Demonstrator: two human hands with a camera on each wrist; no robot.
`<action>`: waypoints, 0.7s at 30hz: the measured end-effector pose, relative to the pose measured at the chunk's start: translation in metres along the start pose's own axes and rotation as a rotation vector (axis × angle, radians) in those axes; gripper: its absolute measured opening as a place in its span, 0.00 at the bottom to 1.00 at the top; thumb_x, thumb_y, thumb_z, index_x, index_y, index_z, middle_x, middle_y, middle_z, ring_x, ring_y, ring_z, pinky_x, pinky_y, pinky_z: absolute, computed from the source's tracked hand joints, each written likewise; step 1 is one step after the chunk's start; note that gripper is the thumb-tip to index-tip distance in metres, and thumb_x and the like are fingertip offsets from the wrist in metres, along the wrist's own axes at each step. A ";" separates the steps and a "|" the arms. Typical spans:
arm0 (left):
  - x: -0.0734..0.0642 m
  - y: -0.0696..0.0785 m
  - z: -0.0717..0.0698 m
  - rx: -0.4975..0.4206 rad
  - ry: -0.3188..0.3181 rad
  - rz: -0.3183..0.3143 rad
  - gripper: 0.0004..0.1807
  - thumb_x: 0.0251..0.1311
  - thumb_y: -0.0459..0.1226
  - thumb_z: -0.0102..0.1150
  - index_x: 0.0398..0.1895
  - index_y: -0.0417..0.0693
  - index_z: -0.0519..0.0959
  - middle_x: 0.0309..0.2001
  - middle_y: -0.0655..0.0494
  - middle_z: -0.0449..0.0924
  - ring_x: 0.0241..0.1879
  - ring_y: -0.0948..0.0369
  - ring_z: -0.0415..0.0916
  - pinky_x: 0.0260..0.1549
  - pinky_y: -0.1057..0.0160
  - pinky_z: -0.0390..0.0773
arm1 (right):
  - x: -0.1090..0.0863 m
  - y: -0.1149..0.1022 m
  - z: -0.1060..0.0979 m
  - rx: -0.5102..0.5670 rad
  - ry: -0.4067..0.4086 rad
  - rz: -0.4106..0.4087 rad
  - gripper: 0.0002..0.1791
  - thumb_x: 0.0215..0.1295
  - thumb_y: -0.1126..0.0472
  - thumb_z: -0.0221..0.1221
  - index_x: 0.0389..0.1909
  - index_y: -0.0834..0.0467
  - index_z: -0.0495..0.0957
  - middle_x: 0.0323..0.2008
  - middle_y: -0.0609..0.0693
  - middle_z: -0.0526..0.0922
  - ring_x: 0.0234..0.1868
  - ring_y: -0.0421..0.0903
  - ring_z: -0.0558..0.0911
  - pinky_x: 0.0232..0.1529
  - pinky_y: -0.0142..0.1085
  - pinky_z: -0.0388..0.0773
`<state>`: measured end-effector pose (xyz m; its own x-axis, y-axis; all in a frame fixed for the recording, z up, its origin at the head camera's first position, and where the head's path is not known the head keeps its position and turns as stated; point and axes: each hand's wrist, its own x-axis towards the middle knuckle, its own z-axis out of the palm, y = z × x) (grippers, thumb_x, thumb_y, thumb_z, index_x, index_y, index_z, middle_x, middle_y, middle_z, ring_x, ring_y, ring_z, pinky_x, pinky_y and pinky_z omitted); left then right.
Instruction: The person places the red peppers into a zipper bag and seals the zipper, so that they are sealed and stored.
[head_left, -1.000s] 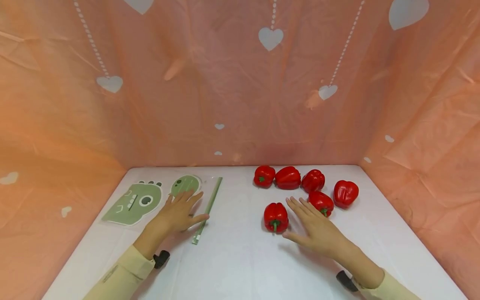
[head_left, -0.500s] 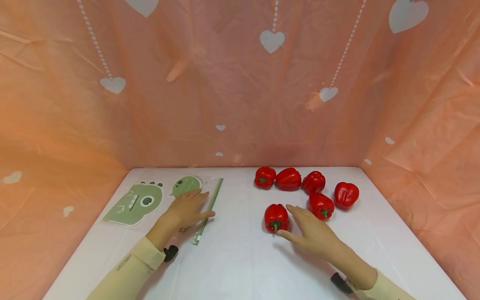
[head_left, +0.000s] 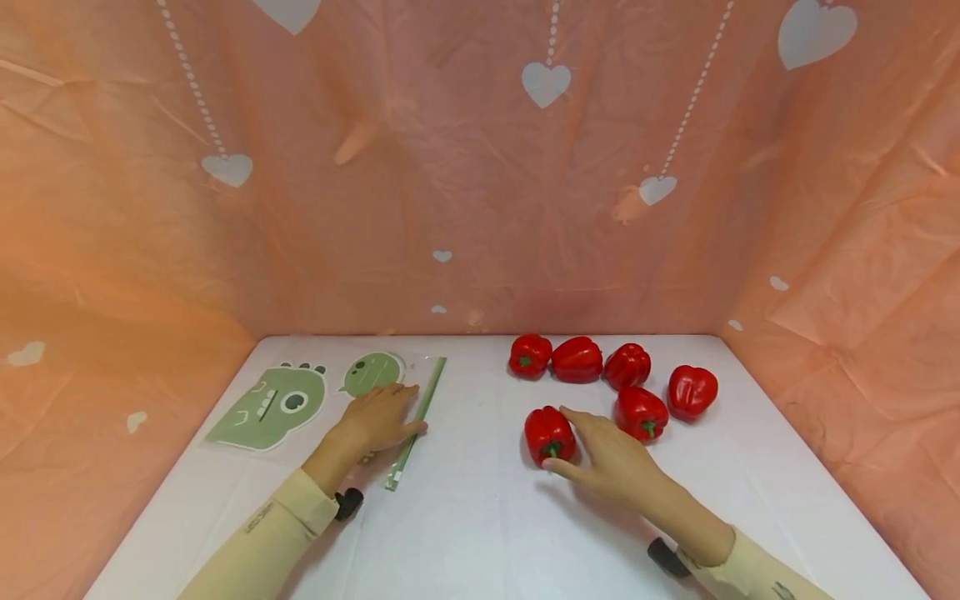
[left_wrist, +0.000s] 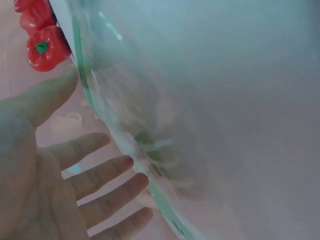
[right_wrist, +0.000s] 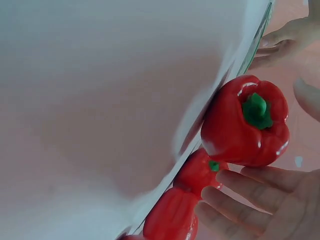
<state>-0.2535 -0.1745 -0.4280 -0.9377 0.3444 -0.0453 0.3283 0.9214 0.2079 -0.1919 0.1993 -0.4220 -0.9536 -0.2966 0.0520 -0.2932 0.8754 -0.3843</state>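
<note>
My right hand (head_left: 615,462) is beside the nearest red bell pepper (head_left: 547,437), its fingertips at the pepper's far right side and its thumb in front, near the green stem. In the right wrist view the index finger touches this pepper from below, while a gap shows between thumb and pepper. My left hand (head_left: 371,423) spreads over a clear zip bag printed with green dinosaurs (head_left: 273,408). Its thumb reaches the bag's green zip strip (head_left: 430,392). Fairly straight fingers (left_wrist: 107,197) lie along that strip in the left wrist view, gripping nothing.
Several more red bell peppers stand at the back right of the white table (head_left: 465,533): three in a row, one in front (head_left: 641,412), one farther right (head_left: 692,392). Orange cloth with pale hearts (head_left: 480,208) hangs behind and at both sides.
My right hand has moved left to the nearest pepper, which has shifted slightly left and tilted. My left hand has slid a little right, its fingers drawn closer together, its thumb at the strip.
</note>
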 end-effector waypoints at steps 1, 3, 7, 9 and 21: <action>0.000 0.001 -0.001 -0.001 -0.001 0.000 0.40 0.72 0.54 0.66 0.77 0.39 0.70 0.74 0.34 0.71 0.73 0.34 0.68 0.67 0.32 0.70 | 0.001 -0.001 0.001 -0.004 0.004 -0.008 0.52 0.59 0.31 0.72 0.77 0.56 0.71 0.69 0.57 0.80 0.69 0.60 0.79 0.62 0.62 0.80; 0.000 0.002 -0.002 0.001 -0.001 0.002 0.40 0.71 0.54 0.66 0.77 0.39 0.71 0.73 0.34 0.71 0.72 0.34 0.69 0.66 0.32 0.71 | 0.004 -0.002 0.002 -0.010 0.012 -0.029 0.51 0.59 0.32 0.73 0.77 0.56 0.72 0.68 0.56 0.81 0.68 0.59 0.80 0.61 0.61 0.81; -0.001 0.002 -0.002 0.018 0.003 0.005 0.39 0.71 0.52 0.67 0.76 0.38 0.72 0.72 0.34 0.73 0.70 0.34 0.71 0.65 0.33 0.73 | 0.009 -0.005 0.006 -0.013 0.027 -0.064 0.50 0.57 0.36 0.77 0.76 0.55 0.73 0.66 0.54 0.83 0.64 0.58 0.82 0.60 0.59 0.82; -0.002 0.002 -0.001 0.023 0.002 0.005 0.38 0.71 0.52 0.67 0.75 0.38 0.72 0.72 0.35 0.73 0.70 0.34 0.72 0.64 0.33 0.74 | 0.011 -0.007 0.008 -0.018 0.029 -0.078 0.50 0.56 0.37 0.78 0.75 0.55 0.73 0.66 0.54 0.83 0.63 0.57 0.82 0.58 0.58 0.83; -0.005 0.002 0.000 0.034 0.023 0.023 0.28 0.72 0.46 0.66 0.70 0.41 0.78 0.69 0.37 0.76 0.67 0.36 0.75 0.61 0.34 0.77 | 0.020 -0.012 0.010 -0.020 0.017 -0.114 0.51 0.53 0.45 0.82 0.78 0.51 0.71 0.60 0.55 0.84 0.59 0.55 0.83 0.53 0.56 0.86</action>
<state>-0.2488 -0.1747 -0.4272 -0.9323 0.3613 -0.0180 0.3528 0.9192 0.1750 -0.2072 0.1788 -0.4259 -0.9148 -0.3885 0.1102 -0.4013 0.8436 -0.3568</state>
